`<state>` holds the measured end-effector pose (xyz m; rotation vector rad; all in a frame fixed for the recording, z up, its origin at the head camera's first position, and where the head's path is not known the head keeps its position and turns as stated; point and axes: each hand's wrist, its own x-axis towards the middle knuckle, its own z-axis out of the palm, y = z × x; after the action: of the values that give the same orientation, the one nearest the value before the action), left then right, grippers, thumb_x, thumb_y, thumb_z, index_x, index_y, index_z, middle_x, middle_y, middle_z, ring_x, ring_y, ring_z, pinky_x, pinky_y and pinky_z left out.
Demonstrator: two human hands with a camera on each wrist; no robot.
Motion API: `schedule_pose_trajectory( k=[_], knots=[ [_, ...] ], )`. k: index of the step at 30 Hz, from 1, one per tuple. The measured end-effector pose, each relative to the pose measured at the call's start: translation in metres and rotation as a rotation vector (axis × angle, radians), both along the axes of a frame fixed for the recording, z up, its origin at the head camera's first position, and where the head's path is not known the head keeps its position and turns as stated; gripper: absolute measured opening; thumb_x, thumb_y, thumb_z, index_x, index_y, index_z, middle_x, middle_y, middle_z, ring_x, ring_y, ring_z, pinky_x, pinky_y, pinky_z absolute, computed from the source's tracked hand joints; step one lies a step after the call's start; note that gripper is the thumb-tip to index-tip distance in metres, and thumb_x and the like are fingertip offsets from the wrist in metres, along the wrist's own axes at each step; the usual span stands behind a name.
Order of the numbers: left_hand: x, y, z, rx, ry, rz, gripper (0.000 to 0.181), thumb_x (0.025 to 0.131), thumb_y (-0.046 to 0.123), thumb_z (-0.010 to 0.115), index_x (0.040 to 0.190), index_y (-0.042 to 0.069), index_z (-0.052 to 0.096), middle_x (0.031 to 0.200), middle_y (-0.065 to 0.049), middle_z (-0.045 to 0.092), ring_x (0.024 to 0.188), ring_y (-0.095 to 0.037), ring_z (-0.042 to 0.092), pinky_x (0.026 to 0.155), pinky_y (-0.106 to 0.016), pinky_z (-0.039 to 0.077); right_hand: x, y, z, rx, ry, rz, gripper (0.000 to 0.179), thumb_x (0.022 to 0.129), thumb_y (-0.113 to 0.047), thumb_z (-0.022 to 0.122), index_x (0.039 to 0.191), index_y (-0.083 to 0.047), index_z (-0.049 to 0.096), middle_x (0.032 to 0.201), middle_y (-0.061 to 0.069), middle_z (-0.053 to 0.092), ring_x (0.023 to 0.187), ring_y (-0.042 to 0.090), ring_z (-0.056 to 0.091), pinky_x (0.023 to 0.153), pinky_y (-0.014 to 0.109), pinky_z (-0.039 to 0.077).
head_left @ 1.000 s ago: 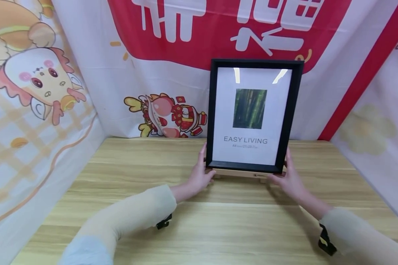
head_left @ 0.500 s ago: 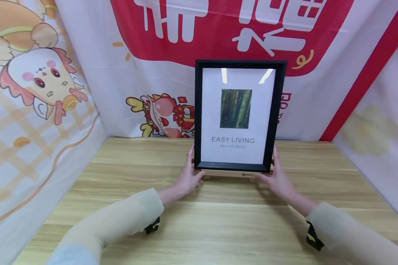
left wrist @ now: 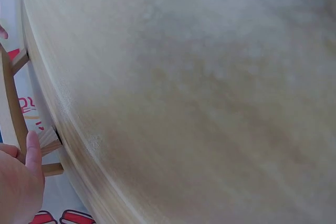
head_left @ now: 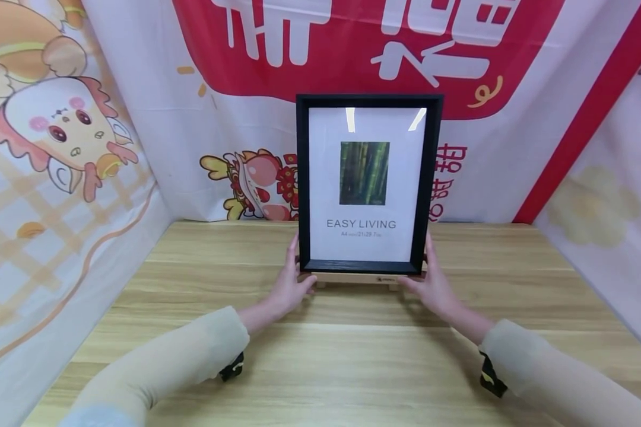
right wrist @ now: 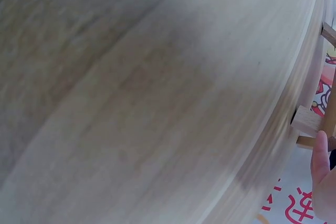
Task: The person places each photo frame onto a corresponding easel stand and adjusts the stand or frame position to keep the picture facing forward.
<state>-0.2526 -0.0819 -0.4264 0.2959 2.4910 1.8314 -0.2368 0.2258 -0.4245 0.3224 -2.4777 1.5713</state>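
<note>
A black picture frame (head_left: pixel 363 184) holds a white sheet with a green bamboo picture and the words "EASY LIVING". It leans upright on a small wooden easel (head_left: pixel 349 278), whose ledge shows under the frame. My left hand (head_left: pixel 288 288) grips the easel at its left end, thumb at the ledge and fingers up along the frame's side. At the opposite end my right hand (head_left: pixel 435 289) grips it the same way. In the left wrist view the easel's ledge (left wrist: pixel 11 111) and short feet show beside the thumb; the right wrist view shows a wooden foot (right wrist: pixel 307 121) near the thumb.
The wood-grain table (head_left: pixel 347 356) runs under both arms. Behind the frame hangs a white and red printed cloth (head_left: pixel 235 118), with a cartoon-printed cloth (head_left: pixel 59 249) on the left and another pale cloth (head_left: pixel 609 237) on the right.
Both hands have moved left together, carrying the easel and picture frame along. More red lettering on the back cloth now shows to the right of the frame.
</note>
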Motion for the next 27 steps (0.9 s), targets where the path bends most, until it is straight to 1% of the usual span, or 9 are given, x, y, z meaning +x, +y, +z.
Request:
schedule_pose_trajectory(
  k=[6,9,16,21,25,27],
  knots=[
    [0.000,0.000,0.000,0.000,-0.002,0.000,0.114,0.088,-0.012,0.061,0.146,0.060,-0.005,0.149,-0.025,0.031,0.111,-0.038,0.058,0.066,-0.036,0.059,0.000,0.000,0.000,0.006,-0.019,-0.001,0.119,0.081,0.010,0.072,0.155,-0.033,-0.011,0.151,0.030,0.021,0.116,0.045,0.049,0.087,0.039,0.054],
    [-0.001,0.000,-0.001,0.007,0.001,-0.004,0.115,0.087,-0.013,0.061,0.146,0.060,-0.005,0.149,-0.025,0.031,0.113,-0.038,0.056,0.066,-0.036,0.059,0.000,0.000,0.000,0.010,-0.027,-0.006,0.119,0.082,0.010,0.071,0.154,-0.035,-0.011,0.152,0.029,0.019,0.119,0.045,0.047,0.088,0.043,0.053],
    [0.000,-0.004,-0.002,-0.012,-0.001,0.006,0.114,0.087,-0.011,0.062,0.146,0.059,-0.006,0.149,-0.025,0.032,0.102,-0.036,0.061,0.066,-0.037,0.059,-0.001,-0.003,0.001,0.023,-0.044,-0.008,0.121,0.082,0.008,0.073,0.152,-0.044,-0.012,0.156,0.022,0.017,0.129,0.043,0.038,0.093,0.050,0.049],
    [0.000,-0.007,-0.002,-0.032,0.004,0.018,0.113,0.088,-0.010,0.063,0.147,0.058,-0.007,0.149,-0.025,0.032,0.100,-0.035,0.062,0.066,-0.034,0.059,-0.001,-0.005,0.000,0.016,-0.036,0.006,0.121,0.082,0.008,0.072,0.153,-0.041,-0.013,0.156,0.024,0.015,0.128,0.044,0.038,0.093,0.051,0.049],
    [0.000,-0.008,-0.002,-0.047,0.013,0.019,0.112,0.089,-0.008,0.063,0.148,0.057,-0.006,0.149,-0.026,0.032,0.110,-0.040,0.058,0.069,-0.034,0.059,-0.002,-0.005,-0.001,0.018,-0.035,0.011,0.120,0.082,0.008,0.072,0.153,-0.039,-0.013,0.155,0.026,0.015,0.124,0.044,0.041,0.091,0.048,0.051],
    [-0.001,-0.010,-0.002,-0.069,0.022,0.013,0.111,0.088,-0.006,0.065,0.149,0.054,-0.006,0.149,-0.026,0.032,0.117,-0.042,0.054,0.076,-0.036,0.058,-0.001,-0.004,-0.001,0.026,-0.037,0.014,0.120,0.082,0.007,0.072,0.153,-0.039,-0.013,0.153,0.028,0.019,0.119,0.045,0.047,0.090,0.048,0.052]
  ],
)
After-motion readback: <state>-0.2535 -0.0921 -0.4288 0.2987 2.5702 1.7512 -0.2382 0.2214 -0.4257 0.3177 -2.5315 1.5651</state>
